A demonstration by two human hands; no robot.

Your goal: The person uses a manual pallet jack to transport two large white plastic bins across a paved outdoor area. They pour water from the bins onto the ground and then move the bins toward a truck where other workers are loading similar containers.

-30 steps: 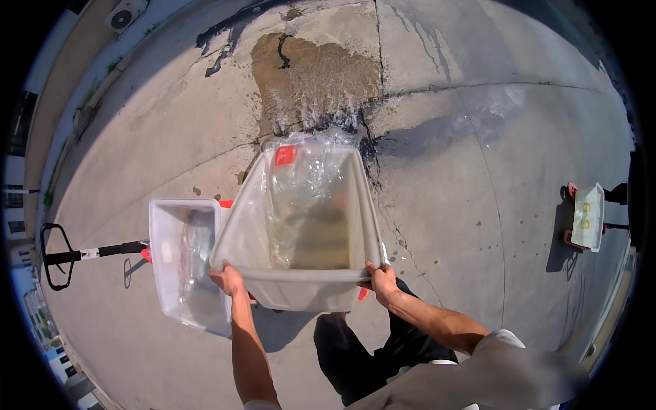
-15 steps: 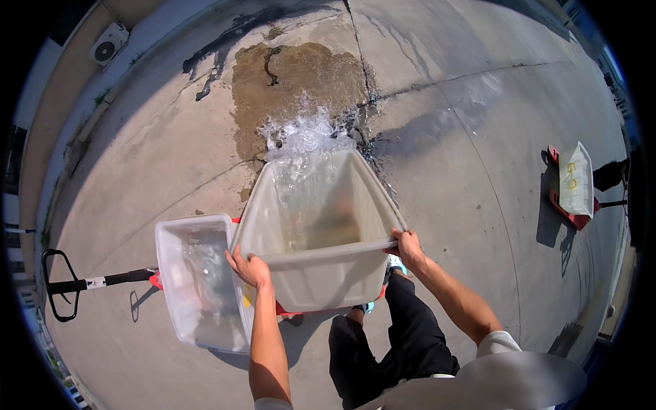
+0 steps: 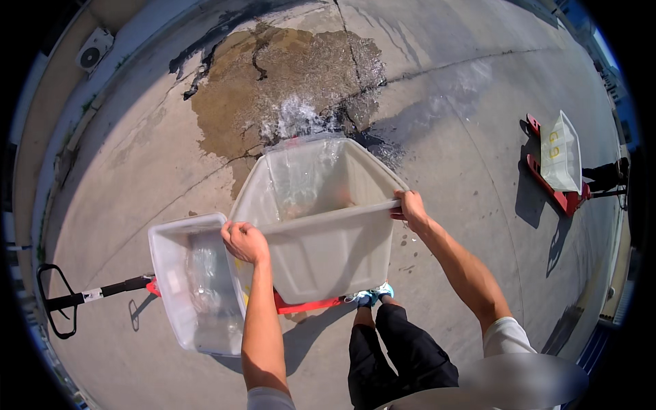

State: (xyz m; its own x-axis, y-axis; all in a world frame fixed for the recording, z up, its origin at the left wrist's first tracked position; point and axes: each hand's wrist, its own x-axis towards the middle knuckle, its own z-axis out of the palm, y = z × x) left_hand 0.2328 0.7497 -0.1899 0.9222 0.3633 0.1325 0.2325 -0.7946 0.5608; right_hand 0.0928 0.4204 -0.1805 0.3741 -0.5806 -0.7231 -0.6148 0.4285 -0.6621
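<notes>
A large whitish plastic tub (image 3: 328, 256) is tipped away from me, its near side raised and its far rim low. Splashing water (image 3: 297, 117) spills over that far rim onto the concrete. My left hand (image 3: 246, 242) is closed over the near left corner of the rim. At the near right corner, my right hand (image 3: 411, 210) grips the same rim with its fingers wrapped round it. Beneath the tub, part of a red pallet truck (image 3: 311, 304) shows. Left of it stands a smaller white tub (image 3: 179, 290), with something clear and shiny inside, apparently water.
A black pallet truck handle (image 3: 51, 301) sticks out at the left. On the right, another white tub (image 3: 560, 154) rests on a red pallet truck (image 3: 566, 200) beside a person in dark clothing (image 3: 605, 176). A wet patch (image 3: 232, 89) covers the ground ahead.
The large tub has tipped further forward, with my hands still on its rim. The wet patch has spread, and less water shows in the tub. The tub on the right appears shifted.
</notes>
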